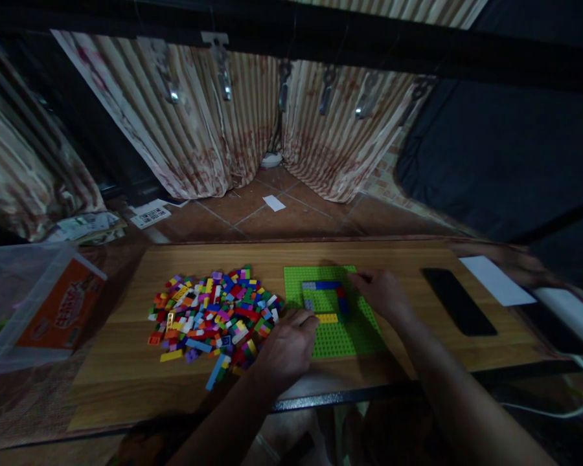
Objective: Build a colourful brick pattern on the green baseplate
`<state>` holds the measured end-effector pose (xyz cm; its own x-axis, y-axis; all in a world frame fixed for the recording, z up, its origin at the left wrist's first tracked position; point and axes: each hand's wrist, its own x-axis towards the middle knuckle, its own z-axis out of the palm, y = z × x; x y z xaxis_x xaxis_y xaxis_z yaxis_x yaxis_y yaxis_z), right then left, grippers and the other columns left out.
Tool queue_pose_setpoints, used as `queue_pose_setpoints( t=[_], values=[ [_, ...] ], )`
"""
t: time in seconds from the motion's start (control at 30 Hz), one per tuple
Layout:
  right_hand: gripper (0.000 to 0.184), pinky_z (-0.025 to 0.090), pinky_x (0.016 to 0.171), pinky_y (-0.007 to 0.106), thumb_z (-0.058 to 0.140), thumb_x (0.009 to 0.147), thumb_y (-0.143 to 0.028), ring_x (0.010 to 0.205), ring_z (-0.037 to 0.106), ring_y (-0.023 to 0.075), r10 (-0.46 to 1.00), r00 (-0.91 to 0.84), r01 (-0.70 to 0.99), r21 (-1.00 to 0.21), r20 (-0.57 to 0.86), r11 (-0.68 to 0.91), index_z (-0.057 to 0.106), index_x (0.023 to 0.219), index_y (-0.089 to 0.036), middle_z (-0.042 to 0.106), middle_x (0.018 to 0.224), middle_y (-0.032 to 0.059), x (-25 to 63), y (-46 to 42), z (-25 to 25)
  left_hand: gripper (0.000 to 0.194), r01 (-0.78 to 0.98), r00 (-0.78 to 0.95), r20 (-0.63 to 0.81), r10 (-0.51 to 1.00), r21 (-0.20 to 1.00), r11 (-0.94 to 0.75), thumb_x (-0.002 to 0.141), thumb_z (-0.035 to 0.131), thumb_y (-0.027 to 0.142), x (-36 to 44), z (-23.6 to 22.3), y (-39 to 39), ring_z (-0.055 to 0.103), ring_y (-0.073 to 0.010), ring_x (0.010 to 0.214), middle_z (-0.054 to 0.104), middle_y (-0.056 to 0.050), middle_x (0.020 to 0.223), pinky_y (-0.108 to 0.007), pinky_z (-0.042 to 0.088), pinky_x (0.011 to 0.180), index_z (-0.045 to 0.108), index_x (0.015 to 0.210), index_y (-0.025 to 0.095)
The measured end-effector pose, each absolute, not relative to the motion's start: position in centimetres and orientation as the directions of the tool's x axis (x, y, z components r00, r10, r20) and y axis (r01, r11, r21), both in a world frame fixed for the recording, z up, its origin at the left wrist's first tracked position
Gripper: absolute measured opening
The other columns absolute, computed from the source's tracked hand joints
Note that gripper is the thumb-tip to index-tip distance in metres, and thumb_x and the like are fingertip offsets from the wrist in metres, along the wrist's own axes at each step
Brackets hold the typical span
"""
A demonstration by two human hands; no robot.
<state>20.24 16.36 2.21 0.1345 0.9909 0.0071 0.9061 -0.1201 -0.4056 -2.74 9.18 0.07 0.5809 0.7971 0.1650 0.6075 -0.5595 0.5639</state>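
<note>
A green studded baseplate [328,343] lies on the table, with toy bricks set on it in a rough rectangle. Blue bricks [328,285] and grey bricks [308,304] form the far and left sides, red and blue ones the right, and a yellow brick [328,318] the near side. My left hand [289,340] is closed over the baseplate's left edge, its fingertips beside the yellow brick; anything in its fingers is hidden. My right hand [383,292] is closed in a pinch at the far right edge of the baseplate. What it pinches, if anything, cannot be made out.
A heap of mixed loose bricks [218,307] spreads left of the baseplate on the wooden table [121,362]. A clear plastic box [24,272] with an orange label stands at the far left. To the right lie a black phone [459,302] and a white sheet [496,279].
</note>
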Motion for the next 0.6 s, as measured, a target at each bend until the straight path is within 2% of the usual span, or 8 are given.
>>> queue_pose_setpoints(
  t=[0.13,0.3,0.6],
  values=[
    [0.032,0.034,0.052,0.025,0.055,0.082,-0.045,0.057,0.059,0.0153,0.992,0.125,0.893,-0.433,-0.024,-0.123,0.071,0.072,-0.018,0.068,0.064,0.0037,20.5,16.7,1.5,0.024,0.595,0.581,0.180,0.794,0.571,-0.566,0.090,0.042,0.014,-2.7,-0.1,9.2,0.055,-0.0210,0.102,0.061,-0.007,0.108,-0.037,0.047,0.092,0.059,0.106,0.018],
    [0.034,0.032,0.048,0.025,0.059,0.077,-0.049,0.051,0.054,0.0134,0.992,0.101,0.879,-0.459,-0.081,-0.127,0.069,0.062,-0.020,0.064,0.056,0.0013,20.6,16.6,0.6,0.022,0.601,0.575,0.192,0.795,0.560,-0.570,0.090,0.042,0.014,-2.7,-0.2,9.3,0.055,-0.0212,0.101,0.062,-0.007,0.107,-0.037,0.047,0.092,0.059,0.103,0.018],
    [0.033,0.032,0.048,0.026,0.064,0.072,-0.051,0.054,0.056,0.0146,0.979,0.137,0.863,-0.467,-0.152,-0.194,0.070,0.063,-0.020,0.063,0.056,0.0005,20.9,16.4,0.2,0.022,0.596,0.579,0.198,0.791,0.558,-0.577,0.090,0.043,0.014,-2.6,-0.1,9.3,0.055,-0.0211,0.102,0.062,-0.007,0.108,-0.037,0.047,0.092,0.059,0.105,0.017]
  ],
)
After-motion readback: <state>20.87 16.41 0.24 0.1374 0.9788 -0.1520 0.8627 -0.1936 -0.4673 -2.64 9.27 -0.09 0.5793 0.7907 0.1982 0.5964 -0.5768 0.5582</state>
